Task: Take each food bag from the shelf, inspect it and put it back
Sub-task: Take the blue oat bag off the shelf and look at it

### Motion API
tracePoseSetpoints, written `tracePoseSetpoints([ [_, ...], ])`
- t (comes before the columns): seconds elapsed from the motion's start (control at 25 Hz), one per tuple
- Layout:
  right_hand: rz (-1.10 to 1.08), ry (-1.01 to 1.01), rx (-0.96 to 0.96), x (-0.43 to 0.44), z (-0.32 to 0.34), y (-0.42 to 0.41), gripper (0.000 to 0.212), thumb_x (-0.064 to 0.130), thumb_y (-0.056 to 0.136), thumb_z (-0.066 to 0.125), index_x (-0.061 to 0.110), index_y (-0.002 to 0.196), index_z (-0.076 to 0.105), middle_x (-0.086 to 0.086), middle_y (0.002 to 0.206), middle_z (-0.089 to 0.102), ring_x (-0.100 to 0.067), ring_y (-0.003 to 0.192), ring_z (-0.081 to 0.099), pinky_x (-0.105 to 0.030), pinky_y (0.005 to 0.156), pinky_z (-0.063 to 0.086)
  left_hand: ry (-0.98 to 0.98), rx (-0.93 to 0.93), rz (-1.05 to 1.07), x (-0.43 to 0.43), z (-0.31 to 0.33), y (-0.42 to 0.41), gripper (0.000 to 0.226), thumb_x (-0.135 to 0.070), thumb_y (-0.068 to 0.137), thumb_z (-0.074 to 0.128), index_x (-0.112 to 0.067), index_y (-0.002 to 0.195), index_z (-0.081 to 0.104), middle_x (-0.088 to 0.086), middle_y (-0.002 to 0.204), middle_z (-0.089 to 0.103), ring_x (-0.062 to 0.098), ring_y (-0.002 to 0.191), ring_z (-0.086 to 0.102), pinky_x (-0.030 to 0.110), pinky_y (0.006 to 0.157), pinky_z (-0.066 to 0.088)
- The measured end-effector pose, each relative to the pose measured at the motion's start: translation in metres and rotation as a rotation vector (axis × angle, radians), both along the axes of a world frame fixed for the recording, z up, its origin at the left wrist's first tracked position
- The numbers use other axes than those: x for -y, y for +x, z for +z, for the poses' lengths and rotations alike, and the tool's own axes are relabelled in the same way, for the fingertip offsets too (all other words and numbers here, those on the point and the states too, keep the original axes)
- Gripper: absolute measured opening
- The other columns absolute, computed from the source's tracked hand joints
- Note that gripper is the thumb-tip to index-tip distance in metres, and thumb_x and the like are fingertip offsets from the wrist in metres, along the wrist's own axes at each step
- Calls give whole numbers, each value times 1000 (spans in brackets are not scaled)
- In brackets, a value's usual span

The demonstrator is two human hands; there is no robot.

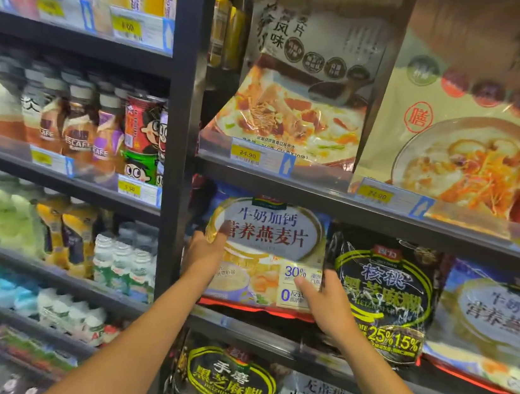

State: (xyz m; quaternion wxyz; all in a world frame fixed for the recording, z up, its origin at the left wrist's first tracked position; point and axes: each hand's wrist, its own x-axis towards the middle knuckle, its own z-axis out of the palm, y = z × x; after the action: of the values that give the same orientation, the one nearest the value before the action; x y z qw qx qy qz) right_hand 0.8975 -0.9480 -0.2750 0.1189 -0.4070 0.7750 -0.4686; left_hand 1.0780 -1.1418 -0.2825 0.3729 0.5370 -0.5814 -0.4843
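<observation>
A blue and gold oatmeal bag (265, 244) stands on the middle shelf (365, 215), just right of the black upright. My left hand (203, 252) grips its left edge, thumb on the front. My right hand (326, 301) holds its lower right corner, thumb on the white label. The bag's bottom hangs a little over the shelf lip.
A black sesame bag (384, 299) stands right of the held bag, and another blue oatmeal bag (494, 317) further right. Large soup-picture bags (303, 86) fill the shelf above, more bags (224, 384) below. Bottled drinks (73, 126) fill the left shelving past the upright (179, 120).
</observation>
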Motion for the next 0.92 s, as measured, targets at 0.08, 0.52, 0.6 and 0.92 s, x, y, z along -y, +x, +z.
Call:
tracePoseSetpoints([
  [0.08,-11,-11,11,-6,8,-3,21,41,97,72,30,95,53,12,88,63,-1,71,59,-15,51,40,3,-37,-32,-4,7,1,101,-94,74,50,-13,134,55,16,137,63,38,118,62,49,102,49],
  [0.52,13,-77,219,-69,1,2,30,17,102,63,42,119,61,31,103,75,12,94,70,-12,72,53,153,-421,-459,-49,8,28,33,-56,78,82,-33,101,83,4,106,83,25,102,79,46,95,61],
  [0.6,0,-76,224,-78,-10,8,30,15,100,64,40,116,61,30,102,75,19,89,66,-4,69,48,206,-499,-498,-60,5,33,25,-45,87,81,-31,108,82,8,112,82,29,106,78,47,96,61],
  [0.92,11,-123,401,-138,-43,24,38,47,88,76,41,123,64,28,111,76,9,99,72,-4,72,51,245,-623,-559,-117,-18,48,42,-30,84,83,-16,123,75,19,121,77,39,108,76,47,81,66],
])
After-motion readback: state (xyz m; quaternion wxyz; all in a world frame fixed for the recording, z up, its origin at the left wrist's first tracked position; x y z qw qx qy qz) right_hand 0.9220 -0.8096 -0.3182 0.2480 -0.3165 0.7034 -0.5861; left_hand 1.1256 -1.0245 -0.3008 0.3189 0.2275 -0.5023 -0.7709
